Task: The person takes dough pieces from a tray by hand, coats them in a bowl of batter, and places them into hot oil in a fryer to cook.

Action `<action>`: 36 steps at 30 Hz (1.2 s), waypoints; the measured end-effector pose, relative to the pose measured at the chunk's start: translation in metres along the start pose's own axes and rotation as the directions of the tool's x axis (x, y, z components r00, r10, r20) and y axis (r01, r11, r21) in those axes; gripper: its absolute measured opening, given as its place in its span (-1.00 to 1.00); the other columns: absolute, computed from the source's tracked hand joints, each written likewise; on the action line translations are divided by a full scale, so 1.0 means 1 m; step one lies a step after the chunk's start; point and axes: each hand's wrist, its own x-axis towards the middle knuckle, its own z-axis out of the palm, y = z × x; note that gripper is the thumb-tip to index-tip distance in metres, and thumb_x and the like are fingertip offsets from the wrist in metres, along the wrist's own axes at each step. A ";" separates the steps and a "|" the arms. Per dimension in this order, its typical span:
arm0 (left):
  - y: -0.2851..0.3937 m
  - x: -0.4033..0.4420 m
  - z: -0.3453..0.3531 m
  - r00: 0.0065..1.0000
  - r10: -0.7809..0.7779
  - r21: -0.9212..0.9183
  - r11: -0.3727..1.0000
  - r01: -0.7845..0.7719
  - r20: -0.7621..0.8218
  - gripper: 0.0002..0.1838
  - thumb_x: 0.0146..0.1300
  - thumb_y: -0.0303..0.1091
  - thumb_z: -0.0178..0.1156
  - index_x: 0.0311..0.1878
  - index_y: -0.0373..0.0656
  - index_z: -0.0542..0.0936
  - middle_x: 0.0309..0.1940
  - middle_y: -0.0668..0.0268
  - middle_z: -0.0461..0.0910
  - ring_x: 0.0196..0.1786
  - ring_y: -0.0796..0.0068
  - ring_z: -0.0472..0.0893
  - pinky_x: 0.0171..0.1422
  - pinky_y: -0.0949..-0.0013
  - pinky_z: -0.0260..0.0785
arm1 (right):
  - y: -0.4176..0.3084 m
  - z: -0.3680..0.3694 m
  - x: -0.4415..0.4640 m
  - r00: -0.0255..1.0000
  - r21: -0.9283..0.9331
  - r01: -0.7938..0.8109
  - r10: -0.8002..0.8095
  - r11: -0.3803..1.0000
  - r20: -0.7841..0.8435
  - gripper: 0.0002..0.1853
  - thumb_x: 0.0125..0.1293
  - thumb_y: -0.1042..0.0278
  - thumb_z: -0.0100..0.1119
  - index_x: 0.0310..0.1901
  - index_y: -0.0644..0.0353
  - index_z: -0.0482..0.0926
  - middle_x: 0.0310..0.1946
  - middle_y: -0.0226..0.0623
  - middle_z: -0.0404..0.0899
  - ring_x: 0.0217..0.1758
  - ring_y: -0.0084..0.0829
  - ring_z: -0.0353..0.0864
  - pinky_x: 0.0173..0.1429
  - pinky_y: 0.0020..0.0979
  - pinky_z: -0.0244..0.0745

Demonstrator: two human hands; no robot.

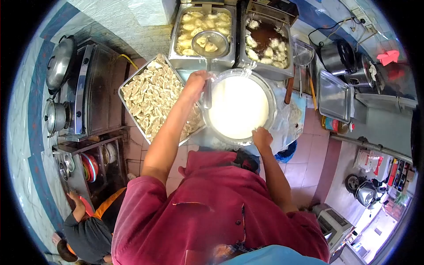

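A large round bowl (238, 108) of white batter stands in front of me. My left hand (196, 84) is closed at the bowl's upper left, by the handle of a skimmer (210, 44); the fingers are partly hidden. The skimmer holds a few battered pieces over the left fryer (172, 48), where many pieces float in oil. My right hand (263, 138) has its fingers pinched on the bowl's lower right rim. More battered pieces lie in dark oil in the right fryer (289, 59). A tray (121, 90) of pale coated pieces is left of the bowl.
On the right are a long wooden-handled tool (289, 90), an empty metal tray (334, 95) and pots (338, 57). An oven (104, 86) and a rack (70, 154) stand left. Another person (90, 234) is at the lower left. A blue bag (287, 152) is below the table.
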 end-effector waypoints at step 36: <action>0.052 -0.005 0.013 0.999 -0.037 0.071 0.997 0.036 0.005 -0.78 0.36 -0.31 0.15 -0.25 -0.30 0.63 -0.42 0.30 0.58 -0.43 0.54 0.47 -0.40 0.42 0.34 | -0.053 -0.155 0.042 0.966 0.891 0.020 -0.238 0.453 0.100 -0.74 0.30 0.23 0.19 -0.24 0.28 0.73 -0.72 -0.62 0.22 -0.67 -0.69 0.08 -0.54 -0.52 -0.06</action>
